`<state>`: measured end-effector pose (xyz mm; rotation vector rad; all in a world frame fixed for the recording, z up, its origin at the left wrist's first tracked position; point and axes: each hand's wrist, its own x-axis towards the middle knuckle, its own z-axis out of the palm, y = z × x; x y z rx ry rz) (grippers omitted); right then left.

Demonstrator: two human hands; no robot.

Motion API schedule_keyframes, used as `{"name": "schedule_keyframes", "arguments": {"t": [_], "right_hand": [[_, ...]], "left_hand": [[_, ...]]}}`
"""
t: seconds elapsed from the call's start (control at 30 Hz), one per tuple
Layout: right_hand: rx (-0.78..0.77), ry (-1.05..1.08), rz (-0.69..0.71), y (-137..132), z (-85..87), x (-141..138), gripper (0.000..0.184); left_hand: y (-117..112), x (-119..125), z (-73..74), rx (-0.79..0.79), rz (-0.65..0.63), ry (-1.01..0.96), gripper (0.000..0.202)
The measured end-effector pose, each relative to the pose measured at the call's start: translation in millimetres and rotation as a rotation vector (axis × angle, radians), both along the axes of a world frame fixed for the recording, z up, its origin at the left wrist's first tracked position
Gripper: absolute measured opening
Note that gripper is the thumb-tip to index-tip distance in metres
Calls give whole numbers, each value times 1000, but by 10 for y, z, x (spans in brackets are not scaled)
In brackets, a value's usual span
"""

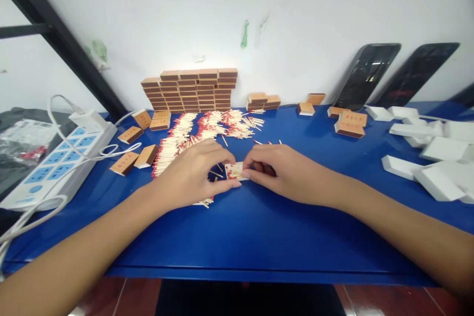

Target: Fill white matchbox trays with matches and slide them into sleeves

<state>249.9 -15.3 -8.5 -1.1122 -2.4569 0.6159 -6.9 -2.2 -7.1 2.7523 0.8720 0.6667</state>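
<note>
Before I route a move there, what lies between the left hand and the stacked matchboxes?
Loose red-tipped matches, heaped in piles, lie between the left hand and the stacked matchboxes; the head view shows it.

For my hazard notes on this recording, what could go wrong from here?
The small white rectangular tray between the left hand and right hand might tip, spilling its red-tipped wooden matches. The left hand could scatter the loose match pile around it. The stacked brown-and-orange cardboard matchboxes might topple if knocked.
</note>
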Motion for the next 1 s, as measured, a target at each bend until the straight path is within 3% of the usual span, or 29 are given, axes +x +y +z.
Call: {"name": "schedule_keyframes", "arguments": {"t": [0.5,0.67,0.73,0.87,1.0], "right_hand": [[98,34,-23,31,-56,48,14],[191,45,-19,114,32,109,15],[298,-5,-99,231,116,255,18],[497,-237,-388,540,279,788,22],[584,-305,-558,740,370,1356,24]], "left_hand": [[36,-29,52,-45,5,17,27],[58,-37,53,-19,1,10,24],[69,-48,53,-9,14,-8,24],[82,-65,49,-20,20,-36,23],[66,-50,59,-44,48,-19,24]]}}
